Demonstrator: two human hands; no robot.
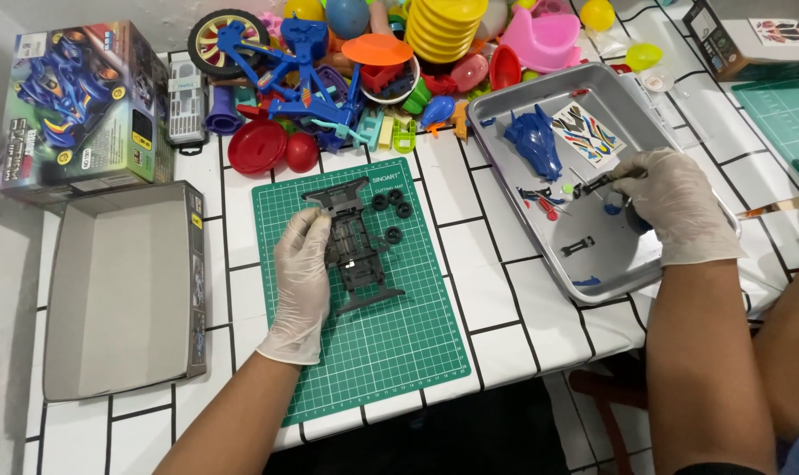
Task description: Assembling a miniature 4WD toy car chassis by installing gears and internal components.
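Left hand [301, 281], gloved, has its grip closed on the side of the black toy car chassis [355, 255], pinning it flat on the green cutting mat [373, 352]. Right hand [677, 207] is over the metal tray [505, 114], fingertips pinched on a small black part [598, 183]. Blue car body [536, 141] and sticker sheet [589, 132] lie in the tray. Four little black wheels [394, 207] sit just beside the chassis, with a pile of colourful toys [373, 70] at the worktop's far edge.

Matte black plastic car frame [354, 246] on the rubbery green mat [391, 352]; right of the mat, a shiny metal tray [505, 105]; thin latex-looking gloves.
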